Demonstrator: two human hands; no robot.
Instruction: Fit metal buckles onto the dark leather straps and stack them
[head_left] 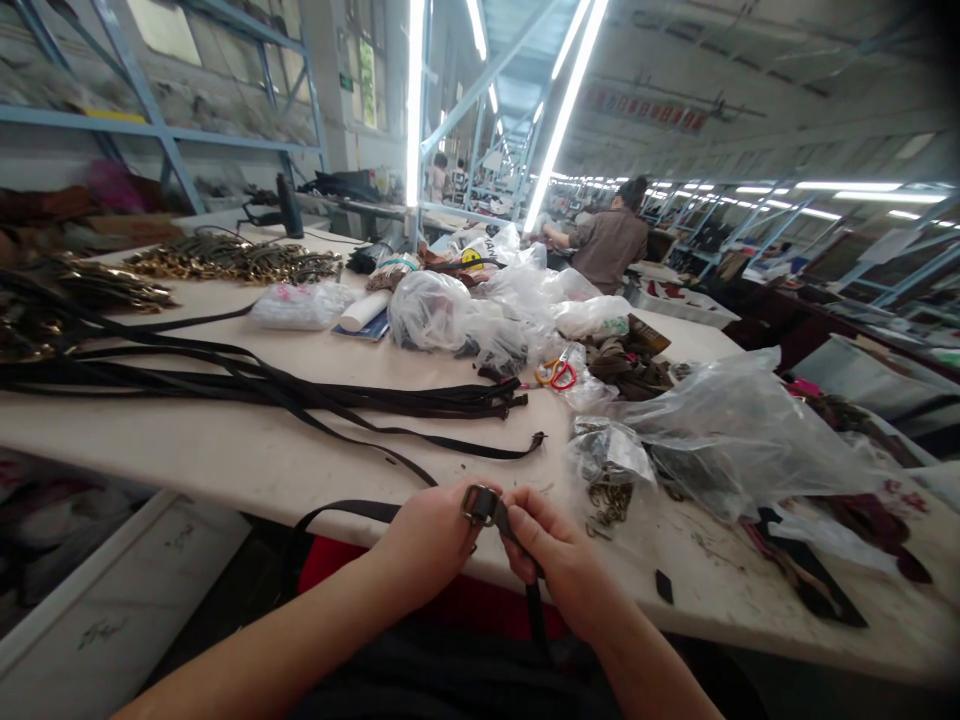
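Both hands meet over the table's near edge, holding a dark webbing strap [535, 612] with a metal buckle [478, 505]. My left hand [435, 535] is closed around the strap just at the buckle, which stands out between the two hands. With thumb and fingers pressed together, my right hand [547, 545] pinches the strap to the right of the buckle. One part of the strap hangs below my right hand, and another loops off to the left of my left hand. Some fingertips are hidden behind the hands.
Long black straps [375, 390] lie across the table [225, 470]. Beyond them are metal hardware piles [232, 258] and plastic bags [427, 310]. Scissors [556, 374] with red and yellow handles lie among the bags. Metal hooks [609, 500] spill nearby. A co-worker [611, 240] stands farther back.
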